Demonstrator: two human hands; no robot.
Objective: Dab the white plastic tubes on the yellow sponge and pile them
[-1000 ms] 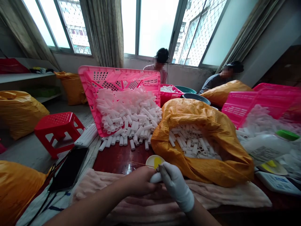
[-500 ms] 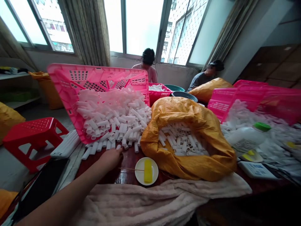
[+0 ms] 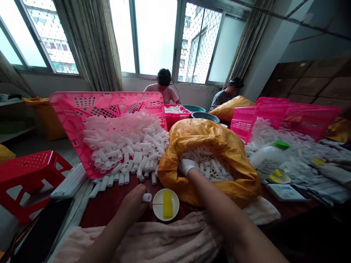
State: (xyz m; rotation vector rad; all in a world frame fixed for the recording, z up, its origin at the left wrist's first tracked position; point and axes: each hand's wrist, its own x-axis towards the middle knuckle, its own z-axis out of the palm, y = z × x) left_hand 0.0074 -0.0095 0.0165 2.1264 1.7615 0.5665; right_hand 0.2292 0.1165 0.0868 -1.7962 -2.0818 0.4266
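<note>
"Since both your arms reach over the table [image 3: 109,206], what does your left hand [image 3: 134,201] have?"

"I've got its fingers closed on a short white tube [image 3: 147,197]. One open end sticks out past my fingers, just beside the saucer [image 3: 157,213]."

"And your right hand [image 3: 188,166]?"

"That one I've put in a white glove, and it's down in the mouth of the orange sack [image 3: 205,128], at the left edge of the loose white tube pieces [image 3: 212,168] in there. My fingertips are hidden, so I can't tell you if they're spread or pinching anything."

"What's on the saucer?"

"A yellow strip [image 3: 168,204], laid pointing away from me. A thin stick [image 3: 157,204] lies across the rim, its right end at the strip's left edge."

"Where are the other tubes like yours?"

"Heaped in the pink crate [image 3: 68,126] beyond my left hand. It's tipped with its open side toward me, and the front tubes [image 3: 120,179] spill out onto the dark red tabletop."

"Anything closer to you?"

"A rumpled pale pink towel [image 3: 148,237], under my forearms along the near edge."
</note>
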